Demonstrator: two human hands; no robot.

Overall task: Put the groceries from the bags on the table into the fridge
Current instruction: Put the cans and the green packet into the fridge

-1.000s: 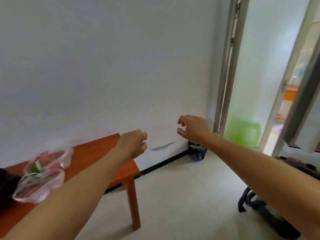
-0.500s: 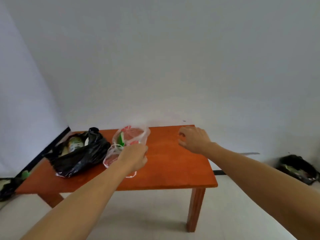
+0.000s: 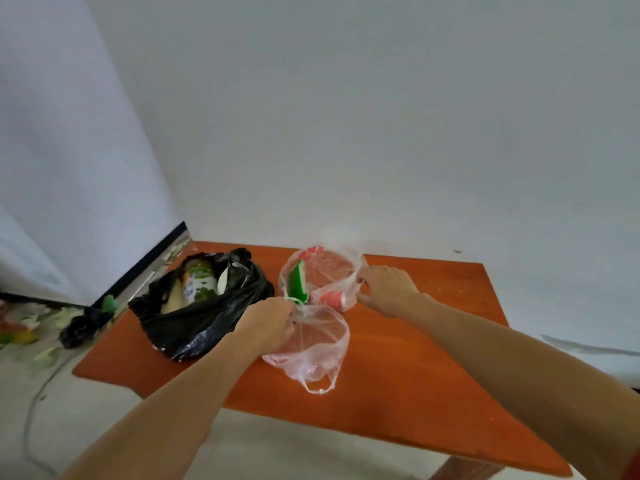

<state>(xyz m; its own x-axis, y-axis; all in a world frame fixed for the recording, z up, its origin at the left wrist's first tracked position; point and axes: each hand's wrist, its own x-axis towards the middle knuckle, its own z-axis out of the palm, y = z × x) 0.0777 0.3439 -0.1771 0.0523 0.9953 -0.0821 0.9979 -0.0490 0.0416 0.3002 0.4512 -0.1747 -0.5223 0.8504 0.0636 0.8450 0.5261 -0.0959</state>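
On the table (image 3: 415, 358), both hands have just closed on the clear bag (image 3: 318, 344). A second ago they hung empty in the air while the view faced a doorway. Half a second ago the view had swung here, with the left hand at the bag and the right hovering over bare wood.

Now the left hand (image 3: 266, 323) grips the bag's bunched handle, fingers (image 3: 285, 308) curled round it. The right hand (image 3: 388, 289) pinches the far rim and seems to spread the mouth. I judge that unpacking is only starting: nothing is out yet, and the fridge is not in view.

A green item (image 3: 298, 282) shows inside the clear bag. Just beside it on the left lies a black bag (image 3: 201, 323), open, with a bottle (image 3: 197, 278) in it.

The table is orange-brown wood against a plain white wall (image 3: 381, 133), near a corner. On the pale floor (image 3: 69, 410) to the left lie a small dark sack (image 3: 83, 327), scattered scraps and a cable (image 3: 34, 403).
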